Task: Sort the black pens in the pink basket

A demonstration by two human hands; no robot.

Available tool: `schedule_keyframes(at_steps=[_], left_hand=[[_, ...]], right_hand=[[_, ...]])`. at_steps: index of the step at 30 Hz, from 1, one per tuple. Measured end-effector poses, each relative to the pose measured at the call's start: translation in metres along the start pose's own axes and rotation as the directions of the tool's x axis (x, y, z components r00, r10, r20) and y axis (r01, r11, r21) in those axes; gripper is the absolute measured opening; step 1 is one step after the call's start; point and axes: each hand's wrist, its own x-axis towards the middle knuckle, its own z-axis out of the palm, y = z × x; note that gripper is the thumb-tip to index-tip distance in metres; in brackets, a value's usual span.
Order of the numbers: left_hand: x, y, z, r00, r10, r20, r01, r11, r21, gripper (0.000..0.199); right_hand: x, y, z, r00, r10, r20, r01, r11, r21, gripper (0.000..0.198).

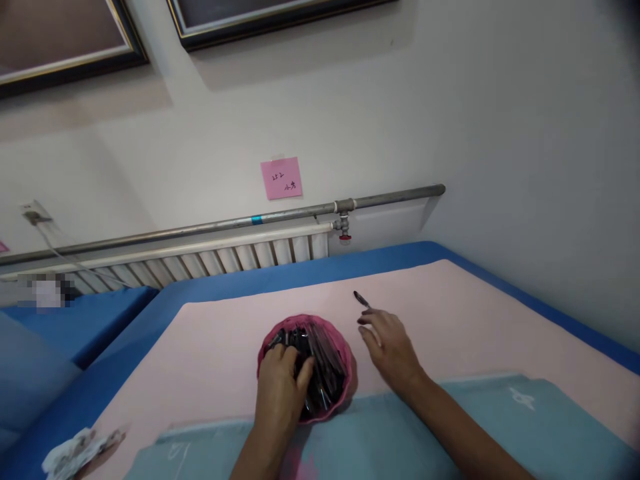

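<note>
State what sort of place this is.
Indoors, perhaps a simple workroom: a white ribbed radiator, a square pink handwritten paper note on the pale wall, and a broad blue work surface.

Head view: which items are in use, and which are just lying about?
In use:
- pink basket of slim dark items, left hand in it
- pen-like item at the right hand; grip unclear

Just around:
- crumpled white wad, lower left
- pink note on the wall
- radiator
</note>
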Motion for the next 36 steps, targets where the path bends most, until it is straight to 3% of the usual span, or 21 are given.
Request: schedule_keyframes(at_steps=[2, 5, 11, 17, 22, 27, 30, 32, 33, 36], left_hand=[[-0.001, 0.002, 0.005, 1.0, 0.017, 0.008, -0.018, 0.984, 0.175, 0.022], [-0.001, 0.002, 0.008, 0.999, -0.004, 0.036, -0.007, 0.957, 0.289, 0.025], [-0.002, 0.006, 0.007, 0.991, -0.084, 0.105, 0.046, 0.944, 0.327, 0.024], [-0.001, 0.013, 0.005, 0.978, -0.136, 0.156, 0.076, 0.936, 0.343, 0.023], [-0.004, 0.019, 0.006, 0.975, -0.134, 0.18, 0.062, 0.932, 0.357, 0.023], [-0.004, 0.013, 0.005, 0.983, -0.131, 0.131, 0.1, 0.971, 0.219, 0.017], [-0.001, 0.007, 0.0, 0.987, -0.156, 0.022, 0.158, 0.981, -0.115, 0.012], [0.002, 0.003, -0.006, 0.97, -0.243, 0.011, 0.224, 0.876, -0.428, 0.012], [0.004, 0.001, -0.009, 0.953, -0.299, 0.046, 0.269, 0.771, -0.577, 0.012], [0.01, -0.003, -0.017, 0.881, -0.431, 0.196, 0.36, 0.341, -0.868, 0.011]], right_hand=[[-0.004, -0.021, 0.0, 0.997, -0.067, 0.049, 0.066, 0.997, 0.038, 0.018], [-0.008, -0.046, 0.001, 0.98, -0.075, 0.182, 0.08, 0.997, -0.016, 0.013], [-0.008, -0.059, 0.008, 0.951, 0.025, 0.308, 0.037, 0.98, -0.195, 0.018], [-0.005, -0.059, 0.012, 0.916, 0.178, 0.359, -0.121, 0.977, -0.174, 0.02], [-0.005, -0.059, 0.013, 0.909, 0.212, 0.358, -0.17, 0.975, -0.146, 0.012], [-0.007, -0.055, 0.017, 0.903, 0.246, 0.352, -0.238, 0.969, -0.065, 0.011], [-0.006, -0.051, 0.015, 0.921, 0.254, 0.297, -0.272, 0.962, 0.021, 0.014], [-0.006, -0.049, 0.011, 0.949, 0.218, 0.227, -0.25, 0.961, 0.122, 0.016], [-0.006, -0.049, 0.008, 0.964, 0.187, 0.188, -0.221, 0.958, 0.183, 0.017], [-0.01, -0.05, 0.0, 0.987, 0.084, 0.135, -0.125, 0.932, 0.34, 0.019]])
